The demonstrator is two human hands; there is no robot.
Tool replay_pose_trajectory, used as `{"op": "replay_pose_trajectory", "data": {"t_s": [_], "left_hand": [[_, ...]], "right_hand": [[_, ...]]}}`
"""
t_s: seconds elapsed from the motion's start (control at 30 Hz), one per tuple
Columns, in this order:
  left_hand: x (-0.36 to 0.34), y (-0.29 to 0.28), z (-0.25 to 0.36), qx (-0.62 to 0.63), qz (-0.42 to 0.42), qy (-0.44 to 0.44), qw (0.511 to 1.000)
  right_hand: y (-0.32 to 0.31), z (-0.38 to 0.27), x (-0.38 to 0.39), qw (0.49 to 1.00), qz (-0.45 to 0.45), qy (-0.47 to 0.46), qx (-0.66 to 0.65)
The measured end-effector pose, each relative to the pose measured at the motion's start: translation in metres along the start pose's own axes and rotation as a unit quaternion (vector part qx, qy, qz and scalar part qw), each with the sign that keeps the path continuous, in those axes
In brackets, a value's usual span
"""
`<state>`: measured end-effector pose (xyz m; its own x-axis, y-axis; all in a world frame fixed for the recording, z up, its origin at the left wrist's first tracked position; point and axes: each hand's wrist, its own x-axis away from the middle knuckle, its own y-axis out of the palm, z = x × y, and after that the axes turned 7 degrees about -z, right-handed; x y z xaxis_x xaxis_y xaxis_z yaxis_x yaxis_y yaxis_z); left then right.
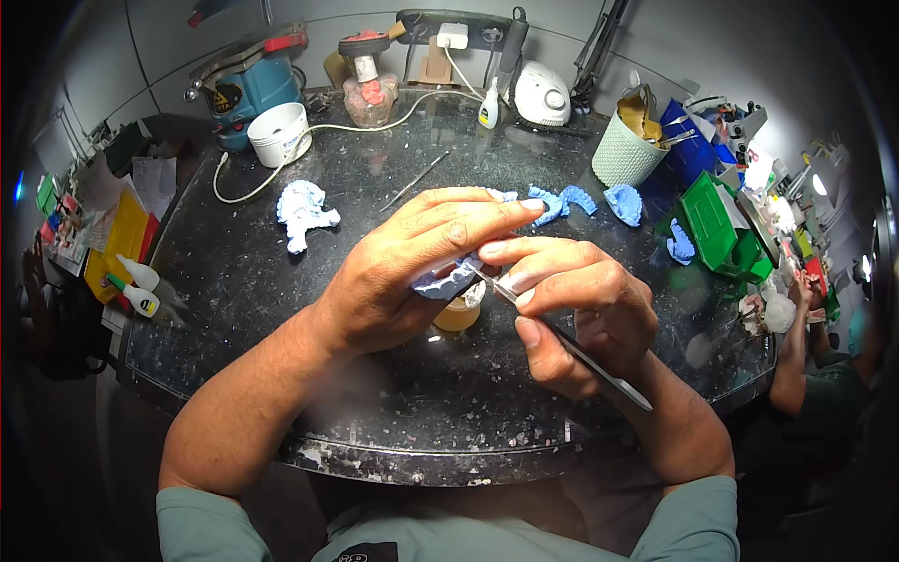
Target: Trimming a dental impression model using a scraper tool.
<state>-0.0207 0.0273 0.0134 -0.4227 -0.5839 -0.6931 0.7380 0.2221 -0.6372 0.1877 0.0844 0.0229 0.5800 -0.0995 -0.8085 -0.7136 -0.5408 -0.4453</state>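
Observation:
My left hand [393, 281] grips a pale blue dental cast [442, 279], its fingers curled over the top. My right hand [590, 318] holds a slim metal scraping tool [599, 370], with its tip against the cast and my fingers close beside my left hand's. Just below the cast stands a small round amber container [453, 317] with whitish material on top, partly hidden by the hands.
Blue casts [623, 204] and a pale blue lump [300, 211] lie on the black bench [393, 393]. Behind are a thin rod [417, 178], white cup [278, 140], cord and equipment. A mint holder [626, 148] and green bins [712, 225] stand right, near another person's arm [791, 365].

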Motion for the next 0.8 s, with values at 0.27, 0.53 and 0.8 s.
{"op": "replay_pose_trajectory", "data": {"t_s": [0.27, 0.53, 0.8], "left_hand": [[0.001, 0.001, -0.001, 0.013, 0.006, -0.005, 1.0], [0.002, 0.002, -0.004, -0.007, -0.004, -0.005, 1.0], [0.003, 0.001, -0.004, -0.005, 0.003, -0.013, 1.0]], "right_hand": [[-0.003, 0.0, 0.0, 0.998, -0.04, -0.006, 0.05], [-0.008, -0.003, -0.003, 0.998, -0.05, 0.009, 0.035], [-0.006, 0.0, 0.001, 0.999, -0.049, 0.015, 0.019]]}}
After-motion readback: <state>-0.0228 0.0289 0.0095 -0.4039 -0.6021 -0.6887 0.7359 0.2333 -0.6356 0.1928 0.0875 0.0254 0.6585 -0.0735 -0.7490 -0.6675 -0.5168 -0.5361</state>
